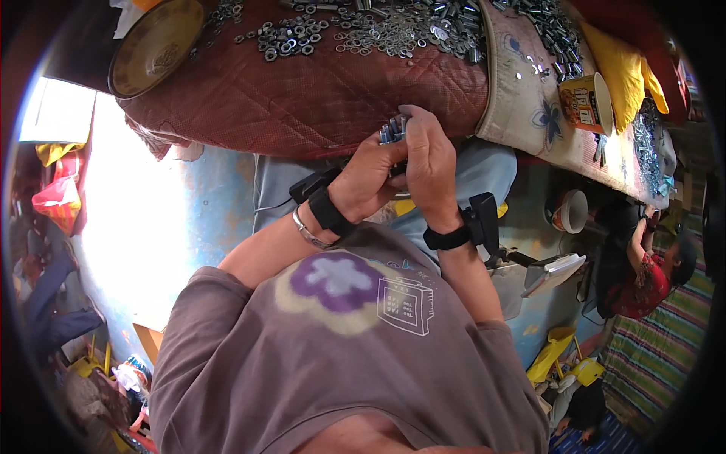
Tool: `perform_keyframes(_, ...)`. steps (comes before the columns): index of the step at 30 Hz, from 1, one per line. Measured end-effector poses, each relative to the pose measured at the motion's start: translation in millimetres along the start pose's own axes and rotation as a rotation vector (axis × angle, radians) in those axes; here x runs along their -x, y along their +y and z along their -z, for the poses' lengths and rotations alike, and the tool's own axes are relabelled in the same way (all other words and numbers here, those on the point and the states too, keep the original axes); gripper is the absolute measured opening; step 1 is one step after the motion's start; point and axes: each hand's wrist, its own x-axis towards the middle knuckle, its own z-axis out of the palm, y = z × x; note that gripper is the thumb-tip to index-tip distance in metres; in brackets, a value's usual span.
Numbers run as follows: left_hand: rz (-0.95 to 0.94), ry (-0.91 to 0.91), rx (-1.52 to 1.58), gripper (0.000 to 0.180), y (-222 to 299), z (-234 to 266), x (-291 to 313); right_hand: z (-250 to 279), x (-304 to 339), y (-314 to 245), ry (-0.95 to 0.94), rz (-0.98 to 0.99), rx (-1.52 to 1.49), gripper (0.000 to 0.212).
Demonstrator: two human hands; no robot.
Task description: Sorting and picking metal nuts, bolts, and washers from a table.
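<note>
Cupping both hands around a bunch of steel bolts [392, 129], that's the grip right now — left hand [361, 181] with its thumb pressed along the near side, right hand [431, 163] curled in from the other side, so the bolts are pinched between them, ends poking up. They sit just off the near edge of the counter [302, 102], above the lap. The undersides of the fingers are hidden, so can't tell what they're doing there.

How far along? Partway, I'd guess: one bunch is collected in the hands, but loads of hardware lies loose, so plenty looks left to handle. No finished pile that I can pick out.

Counts, as best I can: two hands, one bunch (several bolts, too packed to number). Out on the counter, one patch of hex nuts [291, 38], dozens of them, and beside it one wide scatter of flat washers [378, 32], way too many to count. Further right, on a pale floral cloth [522, 102], there's one heap of metal cylinders [556, 34], also uncountable. Then singles — one round bowl [155, 53] at the left, one paper tub [586, 106], one yellow bag [612, 76], and one co-worker in red [643, 284] over at the right.
</note>
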Motion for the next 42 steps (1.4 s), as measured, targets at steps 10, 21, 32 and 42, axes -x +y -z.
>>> perform_keyframes(10,-0.011,0.19,-0.103,0.012,8.3,11.9,-10.1,2.6,-14.0,9.1,-0.064,0.15,0.189,0.033)
perform_keyframes(21,-0.072,0.187,-0.168,0.015,30.7,40.1,-26.0,51.6,-123.5,53.4,0.04,0.189,0.919,0.03)
perform_keyframes(32,-0.129,0.181,-0.251,0.016,38.2,46.7,-31.1,40.2,-109.3,74.8,-0.039,0.523,0.696,0.022)
perform_keyframes(42,-0.179,0.231,-0.329,0.018,40.7,52.3,-33.4,49.1,-113.2,68.7,0.093,0.426,0.867,0.014)
